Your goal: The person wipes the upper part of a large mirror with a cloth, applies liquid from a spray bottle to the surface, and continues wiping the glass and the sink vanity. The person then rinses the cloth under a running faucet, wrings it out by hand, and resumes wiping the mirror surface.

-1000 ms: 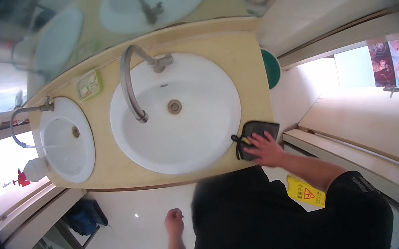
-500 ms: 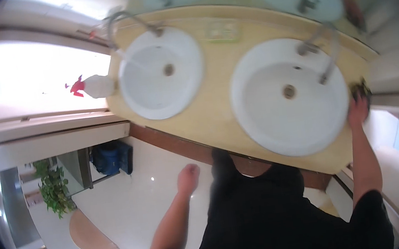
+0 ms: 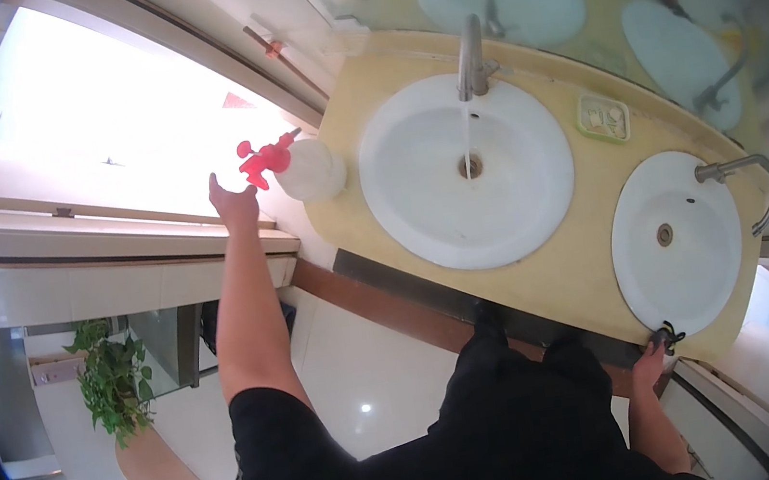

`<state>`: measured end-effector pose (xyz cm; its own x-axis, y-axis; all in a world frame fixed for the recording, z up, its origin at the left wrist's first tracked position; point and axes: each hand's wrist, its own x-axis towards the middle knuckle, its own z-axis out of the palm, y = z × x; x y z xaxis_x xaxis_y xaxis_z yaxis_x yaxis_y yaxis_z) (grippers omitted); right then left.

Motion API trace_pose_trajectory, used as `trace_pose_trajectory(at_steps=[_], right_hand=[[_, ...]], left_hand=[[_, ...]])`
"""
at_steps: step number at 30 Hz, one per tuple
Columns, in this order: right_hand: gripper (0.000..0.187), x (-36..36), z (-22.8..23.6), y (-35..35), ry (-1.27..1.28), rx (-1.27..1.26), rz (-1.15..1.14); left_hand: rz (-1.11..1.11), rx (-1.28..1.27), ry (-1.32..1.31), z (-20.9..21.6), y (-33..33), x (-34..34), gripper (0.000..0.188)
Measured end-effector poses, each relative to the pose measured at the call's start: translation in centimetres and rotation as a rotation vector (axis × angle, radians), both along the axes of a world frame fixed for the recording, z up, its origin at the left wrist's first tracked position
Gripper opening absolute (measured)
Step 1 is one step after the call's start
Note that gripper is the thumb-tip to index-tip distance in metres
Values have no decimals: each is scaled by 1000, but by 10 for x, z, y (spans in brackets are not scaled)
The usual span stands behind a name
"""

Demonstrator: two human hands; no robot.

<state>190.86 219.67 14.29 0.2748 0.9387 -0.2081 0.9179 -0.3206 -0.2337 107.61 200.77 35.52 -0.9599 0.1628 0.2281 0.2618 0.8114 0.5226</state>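
Left hand extended to the left, thumb and fingers well apart, nothing visible in its grasp. Positioned just beside the red trigger head of a white spray bottle; contact between thumb and trigger not determinable from this angle. Bottle located at the left end of the yellow counter, near the left basin; apparently upright, support under its base not clear.

Handling of the bottle, by judgement: smooth plastic, slightly yielding under a squeeze, unlikely to break; slippery if wet; weight dependent on a fill level not visible. Best taken at the neck, just below the red trigger head, with fingers clear of the trigger against an unintended squirt.

Right hand at the near edge of the counter, well to the right, against a small dark item with a touch of yellow and a black loop, beside the near rim of the right basin. Cannot tell how far the fingers are closed, or whether gripping or merely pressing. Judged light and soft; better held by the body than by the loop.

Also noted: left faucet running in a thin stream; soap dish between the basins, toward the far side.
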Motion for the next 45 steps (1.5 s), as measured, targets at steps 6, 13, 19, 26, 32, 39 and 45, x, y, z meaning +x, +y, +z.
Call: trace_pose_trajectory(at_steps=[6, 13, 19, 26, 32, 39, 45], right_hand=[[42, -56, 34, -5, 116, -105, 292], [40, -29, 48, -13, 256, -75, 270], [37, 15, 37, -33, 389, 18, 35], [35, 110, -5, -80, 429, 97, -163], [36, 160, -10, -137, 531, 82, -434], [34, 195, -25, -207, 526, 58, -611], [33, 196, -24, -247, 520, 70, -719]], left_hand=[[-368, -95, -469, 18, -2, -23, 42], [-425, 225, -588, -2, -14, 98, 18], [-721, -143, -561, 63, 16, 235, 17], [-925, 91, -1126, 18, 71, 402, 28], [-1176, -246, -957, 27, 139, 539, 39], [-1398, -567, -720, 0, 167, 619, 48], [-1452, -602, -809, -16, 182, 659, 49]])
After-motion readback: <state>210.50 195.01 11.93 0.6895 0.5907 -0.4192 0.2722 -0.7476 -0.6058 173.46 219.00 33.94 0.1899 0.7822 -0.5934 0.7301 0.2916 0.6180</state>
